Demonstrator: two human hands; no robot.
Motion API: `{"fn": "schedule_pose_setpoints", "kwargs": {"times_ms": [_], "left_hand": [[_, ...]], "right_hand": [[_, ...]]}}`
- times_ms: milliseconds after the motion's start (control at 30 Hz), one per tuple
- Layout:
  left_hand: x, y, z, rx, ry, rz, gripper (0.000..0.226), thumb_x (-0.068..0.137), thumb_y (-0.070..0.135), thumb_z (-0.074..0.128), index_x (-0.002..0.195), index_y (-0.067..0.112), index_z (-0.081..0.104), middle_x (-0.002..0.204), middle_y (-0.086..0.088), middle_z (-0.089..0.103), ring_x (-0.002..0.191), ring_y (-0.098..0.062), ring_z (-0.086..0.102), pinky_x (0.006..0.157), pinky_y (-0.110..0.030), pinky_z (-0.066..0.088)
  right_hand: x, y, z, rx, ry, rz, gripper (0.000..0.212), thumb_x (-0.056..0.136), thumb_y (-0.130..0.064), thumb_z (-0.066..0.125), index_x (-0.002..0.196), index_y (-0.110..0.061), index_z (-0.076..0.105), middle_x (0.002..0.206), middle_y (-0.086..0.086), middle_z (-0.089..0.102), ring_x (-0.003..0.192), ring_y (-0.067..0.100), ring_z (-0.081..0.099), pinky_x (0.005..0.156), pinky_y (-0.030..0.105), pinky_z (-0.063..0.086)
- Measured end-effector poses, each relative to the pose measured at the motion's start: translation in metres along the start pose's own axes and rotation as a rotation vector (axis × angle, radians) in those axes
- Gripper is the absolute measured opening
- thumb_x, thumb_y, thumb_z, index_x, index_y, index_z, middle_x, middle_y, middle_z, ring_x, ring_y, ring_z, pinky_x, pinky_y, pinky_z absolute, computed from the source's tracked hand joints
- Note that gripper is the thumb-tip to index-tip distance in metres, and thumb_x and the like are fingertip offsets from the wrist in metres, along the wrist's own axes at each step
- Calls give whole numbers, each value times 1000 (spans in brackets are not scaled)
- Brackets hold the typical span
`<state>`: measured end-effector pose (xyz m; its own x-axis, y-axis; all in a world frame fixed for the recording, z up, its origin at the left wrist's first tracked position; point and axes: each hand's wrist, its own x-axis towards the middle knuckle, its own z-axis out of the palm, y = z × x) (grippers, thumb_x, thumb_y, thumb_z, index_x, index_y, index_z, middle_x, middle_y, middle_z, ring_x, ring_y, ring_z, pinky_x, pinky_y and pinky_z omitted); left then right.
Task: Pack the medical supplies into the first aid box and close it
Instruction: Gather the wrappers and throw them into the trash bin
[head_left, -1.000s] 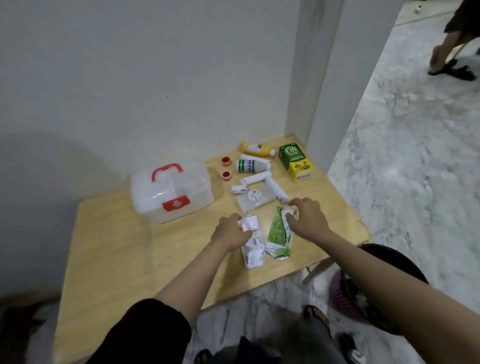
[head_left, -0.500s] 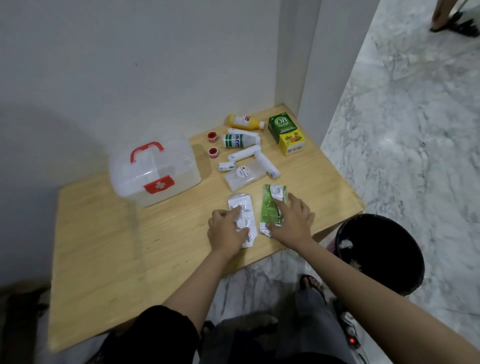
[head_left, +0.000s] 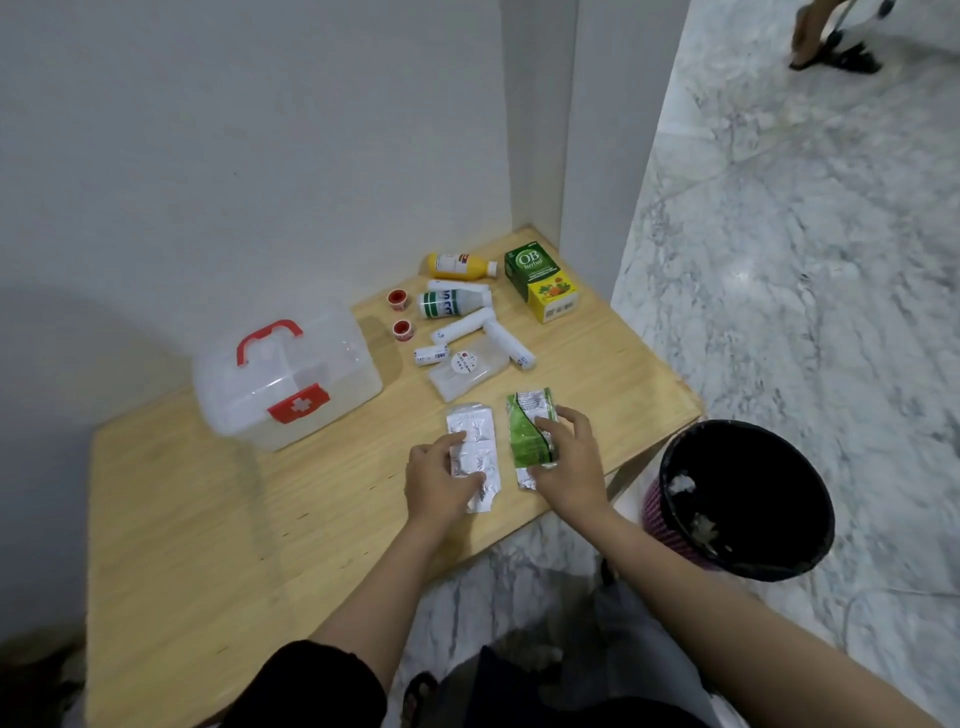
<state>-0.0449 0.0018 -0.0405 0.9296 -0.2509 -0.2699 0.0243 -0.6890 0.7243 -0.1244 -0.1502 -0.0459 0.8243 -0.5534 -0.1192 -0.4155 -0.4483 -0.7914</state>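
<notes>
The first aid box (head_left: 287, 383), translucent with a red handle, stands lid down at the desk's (head_left: 208, 519) back left; contents indiscernible. My left hand (head_left: 441, 480) pinches the silver blister pack (head_left: 475, 452) with fingers clamped; my right hand (head_left: 566, 467) presses spread fingers on the green sachet (head_left: 527, 434). Both lie near the front edge. Bottles, rolls and a green carton (head_left: 540, 280) cluster at the back right corner. A black bin (head_left: 743, 499) holding scraps stands on the marble floor, off the desk's right edge.

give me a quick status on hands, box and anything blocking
Left hand on silver blister strip, right hand on green foil strip. Translucent first aid box shut, unpacked. Nothing blocking.
</notes>
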Motion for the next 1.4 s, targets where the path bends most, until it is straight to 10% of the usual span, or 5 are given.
{"fn": "schedule_pose_setpoints", "kwargs": {"times_ms": [567,733,867,967,1400], "left_hand": [[6,61,23,-192,-201,193,62,70,16,81,126,20,54,61,-4,56,49,-4,47,50,-15,38],[20,121,71,-137,-349,311,67,72,18,80,132,18,50,64,-2,54,43,-2,42,46,-12,33],[21,171,121,-86,-477,400,68,73,20,79,134,21,48,110,-17,61,47,2,46,47,-10,35],[19,202,162,-31,-578,458,71,74,22,78,138,19,46,88,-5,62,47,0,46,49,-10,35],[31,245,332,367,-932,392,58,89,26,61,140,7,39,141,-11,47,126,-25,48,101,-35,42]], "right_hand": [[7,34,-65,375,217,270,56,75,-5,73,126,-18,55,117,-8,56,56,-2,57,58,16,46],[12,69,-107,438,385,358,61,74,-3,74,130,-11,51,125,-2,54,109,16,57,94,35,48],[15,114,-144,406,533,501,55,77,-8,72,128,-11,52,131,10,56,112,28,57,96,45,48],[17,147,-169,348,570,634,56,79,-12,72,131,-8,50,135,11,54,113,29,57,96,43,47],[30,261,-225,276,438,893,48,92,-16,54,137,-6,41,139,16,49,125,30,50,102,42,44]]}}
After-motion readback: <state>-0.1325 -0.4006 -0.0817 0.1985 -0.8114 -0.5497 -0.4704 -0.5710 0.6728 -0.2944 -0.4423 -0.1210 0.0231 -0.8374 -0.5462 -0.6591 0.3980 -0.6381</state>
